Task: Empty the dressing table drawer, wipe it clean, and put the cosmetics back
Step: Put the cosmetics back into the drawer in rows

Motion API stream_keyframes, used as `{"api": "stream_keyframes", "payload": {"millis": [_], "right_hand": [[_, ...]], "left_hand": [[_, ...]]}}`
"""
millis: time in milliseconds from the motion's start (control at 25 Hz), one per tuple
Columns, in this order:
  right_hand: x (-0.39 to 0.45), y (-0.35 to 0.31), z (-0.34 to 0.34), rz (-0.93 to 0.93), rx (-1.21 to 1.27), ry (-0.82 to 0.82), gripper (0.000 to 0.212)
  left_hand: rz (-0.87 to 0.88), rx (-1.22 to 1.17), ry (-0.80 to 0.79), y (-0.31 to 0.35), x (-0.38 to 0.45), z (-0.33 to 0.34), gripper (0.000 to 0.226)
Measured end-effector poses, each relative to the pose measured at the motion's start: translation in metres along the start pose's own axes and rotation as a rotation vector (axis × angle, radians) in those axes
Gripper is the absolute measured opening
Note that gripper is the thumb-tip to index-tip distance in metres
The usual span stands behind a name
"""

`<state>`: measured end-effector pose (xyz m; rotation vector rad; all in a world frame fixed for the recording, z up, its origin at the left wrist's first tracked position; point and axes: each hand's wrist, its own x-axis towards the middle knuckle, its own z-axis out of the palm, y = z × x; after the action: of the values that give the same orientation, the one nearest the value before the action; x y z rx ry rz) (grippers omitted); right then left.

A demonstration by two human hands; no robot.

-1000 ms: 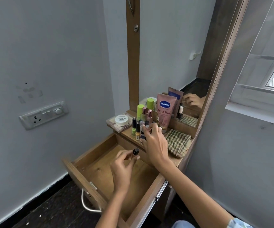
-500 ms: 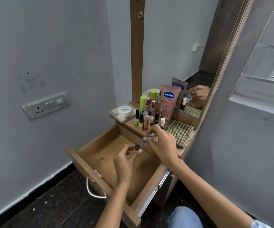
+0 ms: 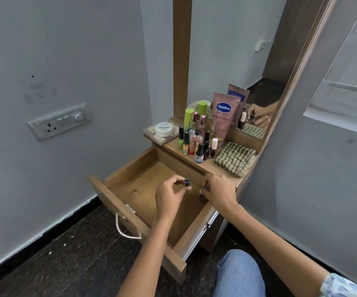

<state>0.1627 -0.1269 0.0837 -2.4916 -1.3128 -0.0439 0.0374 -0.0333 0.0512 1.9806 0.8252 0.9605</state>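
Drawer (image 3: 134, 181) restock underway: right hand (image 3: 220, 194) came off the shelf, pinching small dark bottles over it; left hand (image 3: 169, 196) still pinches a dark-capped bottle (image 3: 187, 182).

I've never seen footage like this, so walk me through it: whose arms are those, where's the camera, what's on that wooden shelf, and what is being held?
There is no machine here. A person wears a camera on the head, looking down, so the two arms reaching in from below are their own. The left hand pinches a small dark-capped bottle over the open wooden drawer, whose visible floor is bare. The right hand grips other small dark-capped items at the drawer's far right edge; exactly what they are is hard to tell. On the dressing table top stand nail polish bottles, a pink Vaseline tube, a white nail polish remover tub and a folded checked cloth. The mirror behind repeats some of these.
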Motion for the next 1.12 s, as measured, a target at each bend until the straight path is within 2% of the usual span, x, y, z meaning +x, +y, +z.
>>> {"api": "stream_keyframes", "payload": {"millis": [240,560,840,1120], "right_hand": [[-0.005,0.002,-0.01,0.003,-0.005,-0.005,0.01],[-0.025,0.021,-0.042,-0.009,0.222,0.142,0.01],[-0.024,0.028,-0.041,0.022,0.304,0.171,0.009],[-0.021,0.017,-0.041,0.004,0.315,0.162,0.011]], "left_hand": [[-0.04,0.105,-0.118,-0.001,0.001,0.002,0.019],[-0.063,0.343,-0.482,0.004,0.034,0.025,0.026],[-0.076,0.305,-0.519,-0.008,0.038,0.041,0.035],[-0.01,0.341,-0.482,-0.006,0.036,0.038,0.026]]}}
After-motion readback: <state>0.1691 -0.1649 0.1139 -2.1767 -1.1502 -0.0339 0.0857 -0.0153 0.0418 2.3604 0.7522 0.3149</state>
